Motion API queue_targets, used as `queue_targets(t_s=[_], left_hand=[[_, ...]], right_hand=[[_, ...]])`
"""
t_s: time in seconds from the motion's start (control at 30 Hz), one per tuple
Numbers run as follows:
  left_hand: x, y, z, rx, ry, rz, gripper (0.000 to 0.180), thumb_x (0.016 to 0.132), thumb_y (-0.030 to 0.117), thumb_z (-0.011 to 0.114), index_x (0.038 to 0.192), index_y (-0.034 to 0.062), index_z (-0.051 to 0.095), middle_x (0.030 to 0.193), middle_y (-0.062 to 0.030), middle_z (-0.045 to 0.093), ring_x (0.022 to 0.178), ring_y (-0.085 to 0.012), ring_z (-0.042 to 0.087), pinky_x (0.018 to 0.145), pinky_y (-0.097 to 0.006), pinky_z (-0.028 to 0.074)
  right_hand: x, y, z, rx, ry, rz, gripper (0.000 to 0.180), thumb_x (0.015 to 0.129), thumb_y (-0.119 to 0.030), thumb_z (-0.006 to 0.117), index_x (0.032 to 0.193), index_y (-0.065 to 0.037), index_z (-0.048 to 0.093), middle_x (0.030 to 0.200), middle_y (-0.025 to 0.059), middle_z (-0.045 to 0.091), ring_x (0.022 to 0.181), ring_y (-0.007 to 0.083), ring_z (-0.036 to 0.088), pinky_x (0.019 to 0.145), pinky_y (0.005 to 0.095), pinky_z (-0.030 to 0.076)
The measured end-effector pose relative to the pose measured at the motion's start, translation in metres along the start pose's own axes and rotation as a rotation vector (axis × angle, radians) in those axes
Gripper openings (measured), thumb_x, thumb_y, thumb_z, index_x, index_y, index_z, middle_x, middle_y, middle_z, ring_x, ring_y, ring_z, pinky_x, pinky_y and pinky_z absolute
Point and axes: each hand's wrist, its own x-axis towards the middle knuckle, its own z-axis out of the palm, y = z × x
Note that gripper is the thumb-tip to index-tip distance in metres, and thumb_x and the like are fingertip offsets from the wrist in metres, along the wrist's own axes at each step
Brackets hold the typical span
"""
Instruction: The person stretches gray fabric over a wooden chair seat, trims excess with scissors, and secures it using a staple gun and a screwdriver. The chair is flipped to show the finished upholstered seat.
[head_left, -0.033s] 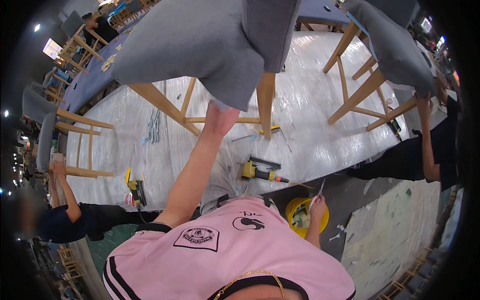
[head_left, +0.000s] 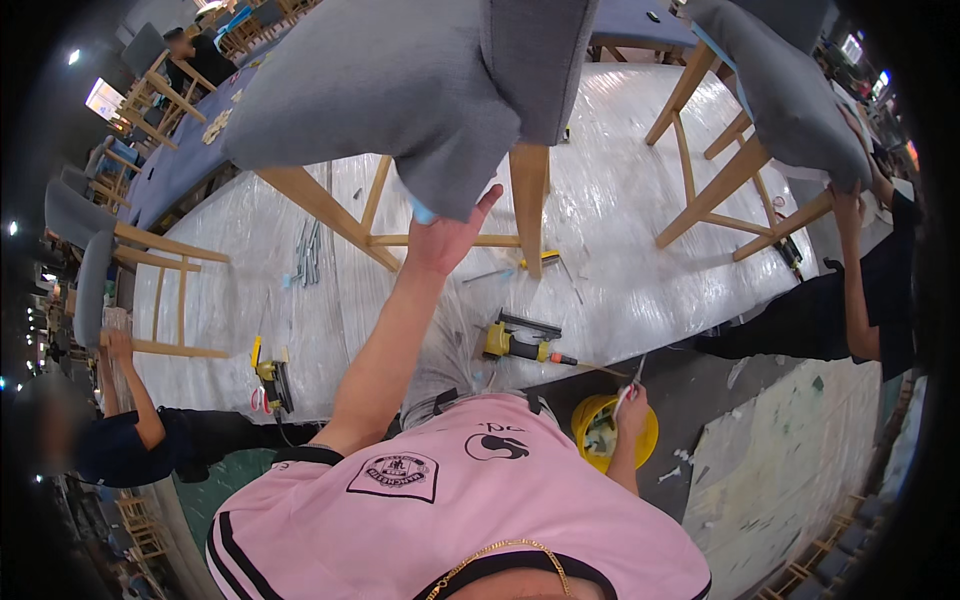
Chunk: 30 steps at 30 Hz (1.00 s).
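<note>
A wooden chair with grey fabric on its seat (head_left: 340, 95) stands before me on the plastic-covered table (head_left: 600, 200). Loose fabric (head_left: 455, 170) droops at the near corner of the seat, a bit of light blue showing under its edge. My left hand (head_left: 447, 238) is at that flap from below, thumb stretched out to the right; its other fingers are partly hidden behind the fabric. Low on the right, my right hand (head_left: 630, 412) holds scissors (head_left: 638, 374), blades pointing up and away, above a yellow bucket (head_left: 649, 440).
A yellow-and-black staple gun (head_left: 510, 343) lies near the table's front edge. Another staple gun (head_left: 273, 384) lies to the left, and thin metal strips (head_left: 306, 255) lie beyond it. Co-workers handle a chair (head_left: 740, 165) at right and another chair (head_left: 95, 285) at left.
My left thumb has come out from the fabric and spread to the right. The flap has shifted slightly left. My right hand with the scissors has moved a little left.
</note>
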Motion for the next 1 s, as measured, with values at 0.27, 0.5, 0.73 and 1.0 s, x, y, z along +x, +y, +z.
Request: queue_targets(t_s=[0.27, 0.5, 0.73, 1.0], left_hand=[[0.031, -0.014, 0.081, 1.276, 0.048, 0.137, 0.046, 0.1, 0.051, 0.065, 0.104, 0.006, 0.072, 0.11, -0.0058, 0.068, 0.092, -0.0179, 0.067, 0.09, -0.035, 0.053], [0.051, 0.004, 0.107, 1.443, 0.542, 0.213, 0.055, 0.098, 0.057, 0.066, 0.095, 0.0025, 0.074, 0.085, -0.0032, 0.074, 0.077, -0.0096, 0.064, 0.071, -0.026, 0.051], [0.05, 0.024, 0.088, 1.55, 0.356, 0.364, 0.046, 0.102, 0.043, 0.065, 0.087, 0.0007, 0.073, 0.067, -0.0038, 0.069, 0.064, -0.0127, 0.065, 0.068, -0.029, 0.052], [0.052, 0.04, 0.096, 1.258, 0.322, 0.137, 0.042, 0.102, 0.04, 0.068, 0.086, 0.0015, 0.069, 0.066, -0.0014, 0.058, 0.069, -0.0153, 0.065, 0.073, -0.031, 0.051]], right_hand=[[0.026, -0.156, 0.016, 0.626, -0.22, -0.035, 0.045, 0.092, -0.015, 0.071, 0.133, 0.001, 0.061, 0.09, 0.012, 0.072, 0.062, 0.0164, 0.067, 0.052, 0.0316, 0.054], [-0.007, -0.339, -0.047, 1.033, -0.436, -0.389, 0.037, 0.095, -0.014, 0.072, 0.128, 0.001, 0.063, 0.078, 0.0028, 0.063, 0.062, 0.0093, 0.06, 0.054, 0.0264, 0.051], [-0.041, -0.449, -0.122, 1.094, -0.801, -0.648, 0.035, 0.1, -0.03, 0.07, 0.118, -0.001, 0.063, 0.072, -0.0018, 0.055, 0.059, 0.0064, 0.051, 0.056, 0.0246, 0.046], [-0.028, -0.484, -0.139, 0.984, -0.887, -0.775, 0.049, 0.105, -0.052, 0.055, 0.114, -0.005, 0.062, 0.065, -0.0007, 0.051, 0.051, 0.0085, 0.049, 0.053, 0.0244, 0.043]])
